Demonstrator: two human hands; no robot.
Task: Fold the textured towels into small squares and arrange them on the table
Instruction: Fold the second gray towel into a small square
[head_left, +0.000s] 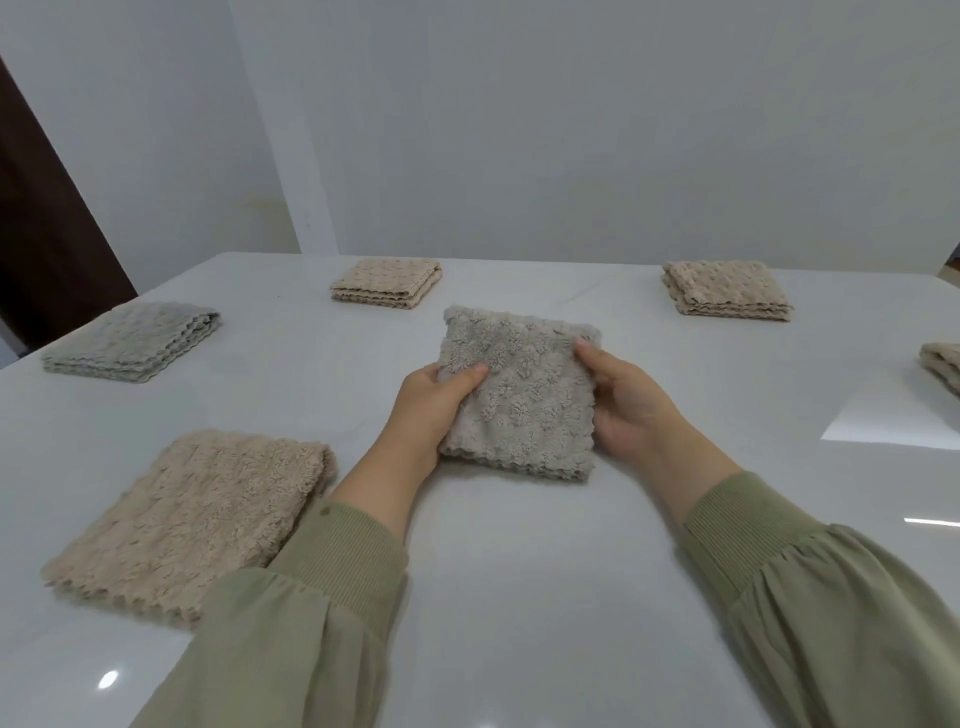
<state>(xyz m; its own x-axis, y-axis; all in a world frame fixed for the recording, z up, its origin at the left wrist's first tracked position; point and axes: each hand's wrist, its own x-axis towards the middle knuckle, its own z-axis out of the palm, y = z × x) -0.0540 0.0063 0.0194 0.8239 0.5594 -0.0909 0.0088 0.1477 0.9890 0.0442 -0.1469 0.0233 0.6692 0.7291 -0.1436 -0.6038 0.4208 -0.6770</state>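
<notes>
Now both hands clamp one folded grey towel (517, 395) between them on the white table (519, 571): the left hand (431, 410) pinches its left edge, the right hand (631, 405) its right. Just left of the left sleeve lies a beige towel (192, 519). Beyond the hands rest a grey folded towel (132, 343) and two beige squares (387, 284) (724, 294); another sits far right (943, 364).

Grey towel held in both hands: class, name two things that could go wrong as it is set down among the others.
1. The grey towel is pinched only at its side edges by the left hand and right hand; its layers could slip apart on release.
2. The left sleeve lies against the beige towel, so pulling back may drag it askew.
</notes>
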